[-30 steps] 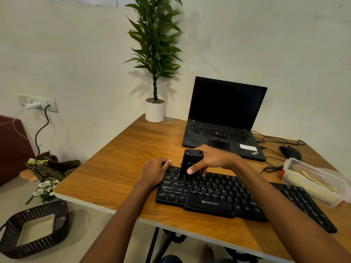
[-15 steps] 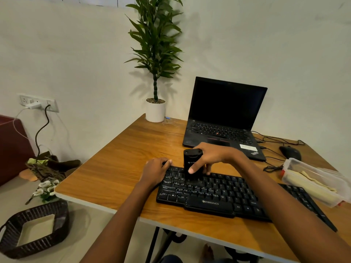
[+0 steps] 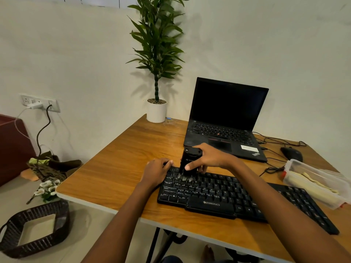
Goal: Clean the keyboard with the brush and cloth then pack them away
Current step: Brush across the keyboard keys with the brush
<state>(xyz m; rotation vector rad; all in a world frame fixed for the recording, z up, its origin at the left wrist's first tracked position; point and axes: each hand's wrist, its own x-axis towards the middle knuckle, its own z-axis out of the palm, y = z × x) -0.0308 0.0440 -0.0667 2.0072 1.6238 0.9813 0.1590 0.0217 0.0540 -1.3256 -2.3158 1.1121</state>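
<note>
Fingers of the right hand [image 3: 210,157] grip the brush [image 3: 190,158], bristles on the keyboard [image 3: 218,194]; the left hand [image 3: 156,171] grips its far corner. Alongside, the clear tub [image 3: 296,162] holds 1 cream cloth [image 3: 303,184].

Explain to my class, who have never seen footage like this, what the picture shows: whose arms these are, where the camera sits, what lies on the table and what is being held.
There is no machine here. These are a person's two bare arms, filmed by one camera worn on the head, looking forward and down. The right hand grips a black brush, with its pale bristles on the upper-left keys of a black keyboard. The left hand holds the keyboard's far left corner. Also on the wooden table are an open laptop, a mouse, a clear plastic box with something pale inside, and a potted plant. A woven basket sits on the floor.
</note>
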